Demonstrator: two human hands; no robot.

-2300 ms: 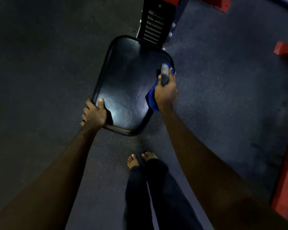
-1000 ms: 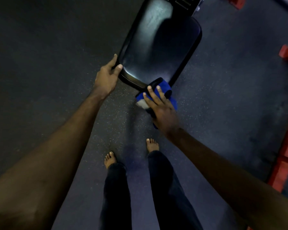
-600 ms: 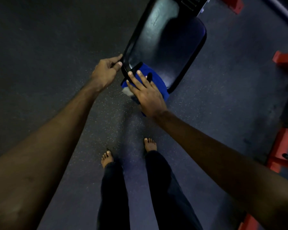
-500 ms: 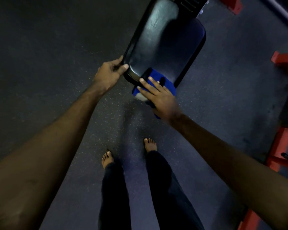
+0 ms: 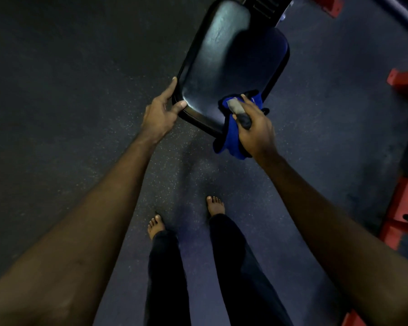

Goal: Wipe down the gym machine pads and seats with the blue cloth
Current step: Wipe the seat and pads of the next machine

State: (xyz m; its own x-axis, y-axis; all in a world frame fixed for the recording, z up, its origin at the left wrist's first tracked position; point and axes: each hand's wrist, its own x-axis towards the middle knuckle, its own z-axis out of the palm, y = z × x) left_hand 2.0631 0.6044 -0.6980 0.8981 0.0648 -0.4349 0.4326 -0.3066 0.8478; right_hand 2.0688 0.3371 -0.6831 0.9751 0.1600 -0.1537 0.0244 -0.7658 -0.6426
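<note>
Right hand (image 5: pixel 254 130), fisted on cloth (image 5: pixel 231 137), at seat (image 5: pixel 226 67) near corner; seat's length runs ahead; left hand (image 5: pixel 160 114) grips the edge.

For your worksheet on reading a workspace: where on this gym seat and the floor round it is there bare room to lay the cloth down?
Free: the upper and middle seat pad, and the floor left of it. Crowded: the pad's near edge, where the left hand grips one corner and the right hand holds the blue cloth at the other. Red frames line the right.
</note>
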